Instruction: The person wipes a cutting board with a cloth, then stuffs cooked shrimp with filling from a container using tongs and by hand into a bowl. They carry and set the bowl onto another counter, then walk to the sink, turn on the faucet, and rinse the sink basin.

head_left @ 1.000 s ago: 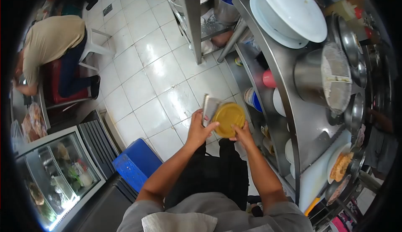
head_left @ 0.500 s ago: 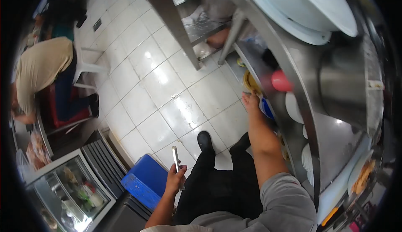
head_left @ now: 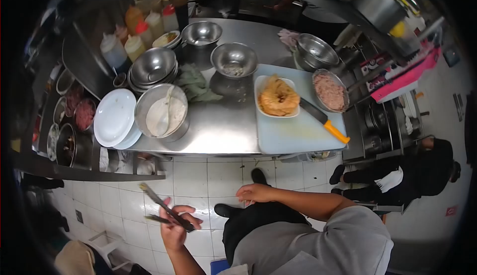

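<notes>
My left hand (head_left: 174, 234) is closed around a pair of metal tongs (head_left: 162, 204), their two arms spread and pointing up and left over the floor. My right hand (head_left: 254, 193) hangs in front of my thighs with nothing in it, fingers loosely extended. Ahead of both hands stands a steel counter (head_left: 221, 138). On its right part, a white cutting board (head_left: 285, 141) carries a square white dish (head_left: 260, 107) of orange-brown food and a knife (head_left: 335, 131) with a yellow-orange handle. A bowl of pinkish minced food (head_left: 330, 91) sits at the board's right edge.
A steel pot (head_left: 185, 126) of pale mixture with a spoon stands beside white plates (head_left: 113, 113). Behind are steel bowls (head_left: 233, 51), a green cloth (head_left: 194, 82) and squeeze bottles (head_left: 134, 48). Another person (head_left: 422, 168) is at right; a white chair (head_left: 105, 242) stands lower left.
The view has swung round from the floor and shelving to the counter. My right hand has come away from the shelf to my front. The tongs stay in my left hand, now with their arms apart.
</notes>
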`<action>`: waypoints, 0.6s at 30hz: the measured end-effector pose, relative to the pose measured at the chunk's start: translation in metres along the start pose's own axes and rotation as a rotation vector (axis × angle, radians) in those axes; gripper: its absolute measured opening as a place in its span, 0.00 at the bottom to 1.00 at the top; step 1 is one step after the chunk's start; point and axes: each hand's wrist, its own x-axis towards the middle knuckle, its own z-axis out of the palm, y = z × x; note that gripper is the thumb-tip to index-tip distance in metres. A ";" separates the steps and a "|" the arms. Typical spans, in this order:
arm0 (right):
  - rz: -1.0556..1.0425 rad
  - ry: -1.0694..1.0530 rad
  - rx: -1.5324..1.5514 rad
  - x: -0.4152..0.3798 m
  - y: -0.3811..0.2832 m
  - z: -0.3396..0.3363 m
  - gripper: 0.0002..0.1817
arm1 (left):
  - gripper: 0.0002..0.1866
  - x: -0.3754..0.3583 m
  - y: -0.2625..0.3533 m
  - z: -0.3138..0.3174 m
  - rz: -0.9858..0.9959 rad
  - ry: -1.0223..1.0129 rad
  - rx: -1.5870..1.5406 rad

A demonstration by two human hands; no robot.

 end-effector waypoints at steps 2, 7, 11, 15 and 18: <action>-0.086 0.101 0.034 -0.030 0.004 -0.014 0.19 | 0.35 0.009 0.007 0.023 -0.087 0.196 0.318; -0.187 0.237 -0.116 -0.071 0.040 -0.049 0.19 | 0.27 0.050 -0.022 0.098 0.345 0.501 0.960; -0.170 0.286 -0.309 -0.112 0.085 -0.087 0.19 | 0.18 0.067 -0.145 0.036 -0.548 0.228 1.658; -0.162 0.340 -0.071 -0.164 0.131 -0.131 0.18 | 0.26 0.084 -0.104 0.097 0.225 0.397 1.593; -0.170 0.433 -0.152 -0.191 0.148 -0.155 0.18 | 0.27 0.140 -0.073 0.215 0.055 0.166 1.410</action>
